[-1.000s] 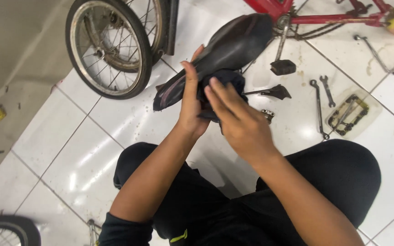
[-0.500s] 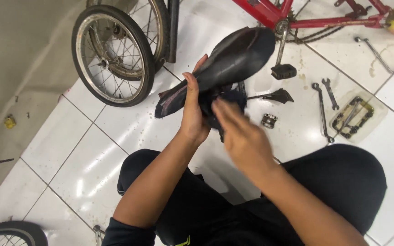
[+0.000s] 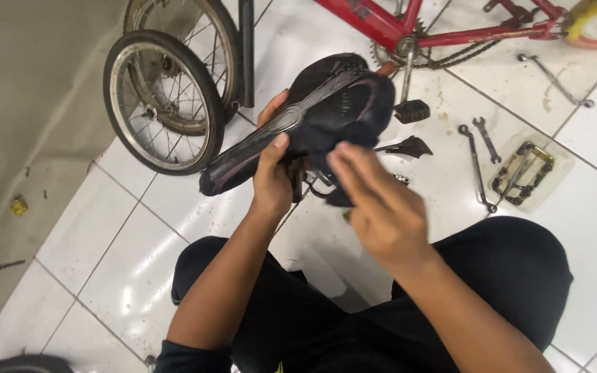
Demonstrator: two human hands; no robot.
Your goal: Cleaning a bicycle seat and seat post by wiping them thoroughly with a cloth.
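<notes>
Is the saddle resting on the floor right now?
No, the left hand holds the saddle up above the tiles, with the right hand beside it.

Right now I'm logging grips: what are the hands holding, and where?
The left hand grips the black bicycle saddle around its narrow middle. The right hand is blurred beneath it; its hold cannot be told.

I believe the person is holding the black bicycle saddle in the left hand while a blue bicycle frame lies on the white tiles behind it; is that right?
Not quite: the bicycle frame is red, not blue, as the head view shows. The rest holds: the left hand grips the black bicycle saddle, and the frame lies on the white tiles behind it.
</notes>
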